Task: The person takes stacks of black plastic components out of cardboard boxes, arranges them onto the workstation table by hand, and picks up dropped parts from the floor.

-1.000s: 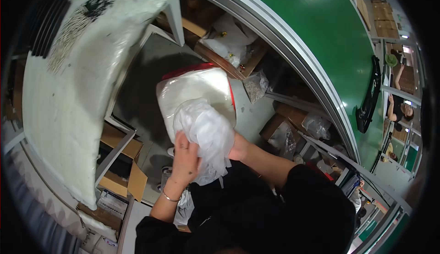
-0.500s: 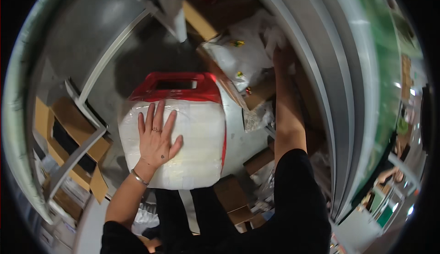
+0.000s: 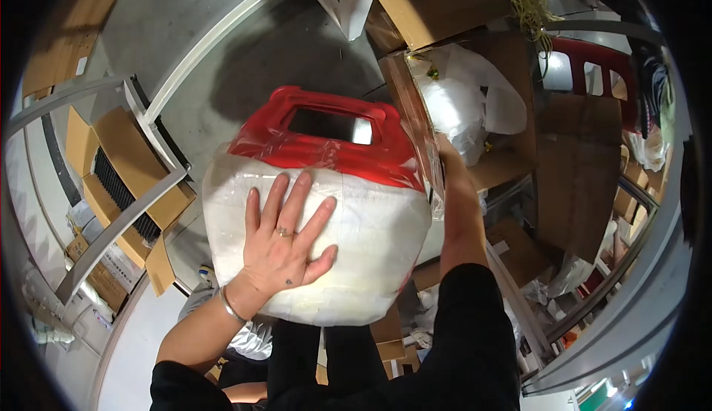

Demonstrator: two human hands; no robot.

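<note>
In front of me is a bulky bundle (image 3: 371, 240) in clear film. Its body is white and rounded, and a red plastic frame (image 3: 334, 155) with a rectangular opening tops its far end. My left hand (image 3: 285, 244) lies flat on the white part, fingers spread, with a ring and a bracelet. To the right, my right hand (image 3: 449, 155) reaches to the near side of an open cardboard box (image 3: 512, 163). Its fingers are hidden at the box edge. Inside that box is a crumpled translucent plastic bag (image 3: 452, 103) with small green and yellow bits.
At left, a cardboard box (image 3: 141, 163) with dark ridged contents stands behind a grey metal frame (image 3: 122, 218). A grey post (image 3: 360, 0) juts in at the top. Red plastic pieces (image 3: 586, 63) lie at far right. More cardboard (image 3: 578, 181) stands below them.
My view has swung rightward, showing the red plastic pieces at far right. The bundle looks nearer and larger. My right hand has come back from the bag toward the box edge; my left stays on the bundle.
</note>
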